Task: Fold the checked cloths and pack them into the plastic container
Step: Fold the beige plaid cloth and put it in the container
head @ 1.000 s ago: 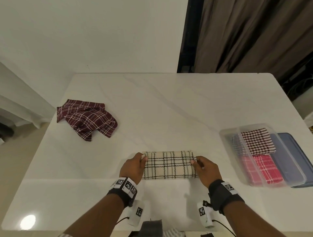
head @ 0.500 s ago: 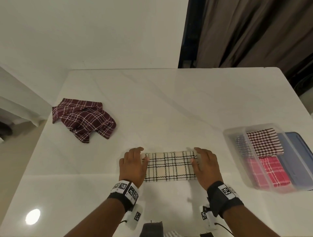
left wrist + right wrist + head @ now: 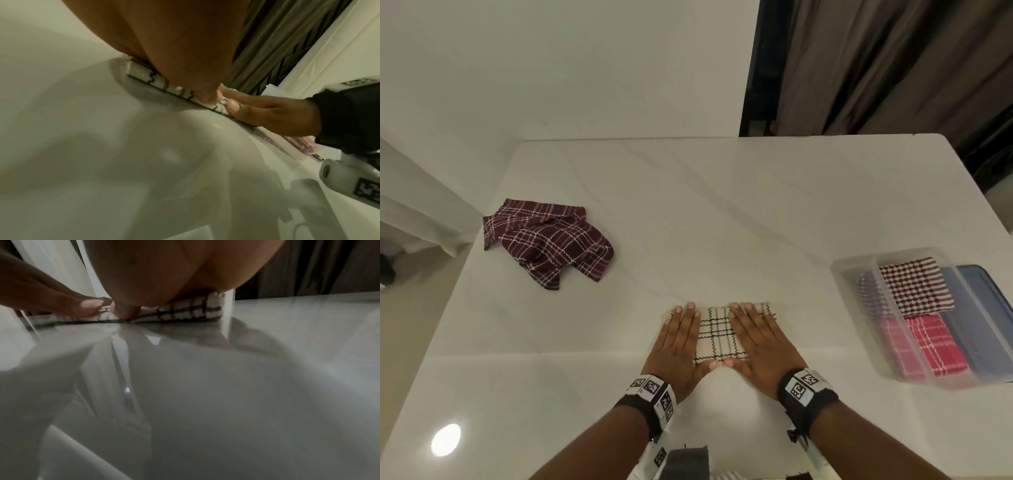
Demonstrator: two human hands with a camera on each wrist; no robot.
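A cream cloth with black checks (image 3: 717, 337) lies folded flat near the table's front edge. My left hand (image 3: 679, 337) and right hand (image 3: 756, 337) both press on it, fingers straight, thumbs nearly meeting at its near edge. The wrist views show the cloth's edge (image 3: 144, 76) (image 3: 185, 311) under my palms. A crumpled maroon checked cloth (image 3: 548, 243) sits at the far left. The clear plastic container (image 3: 859, 270) at the right holds a folded brown-and-white checked cloth (image 3: 914, 287) and a folded red checked cloth (image 3: 928, 346).
A blue lid (image 3: 983, 308) lies under or beside the container at the right table edge. The white marble table (image 3: 722, 205) runs back to a white wall; dark curtains (image 3: 893, 68) hang behind at the right.
My hands have slid inward from the cloth's two ends onto its top. They went from pinching the ends to pressing flat. The cloth now looks narrower from side to side.
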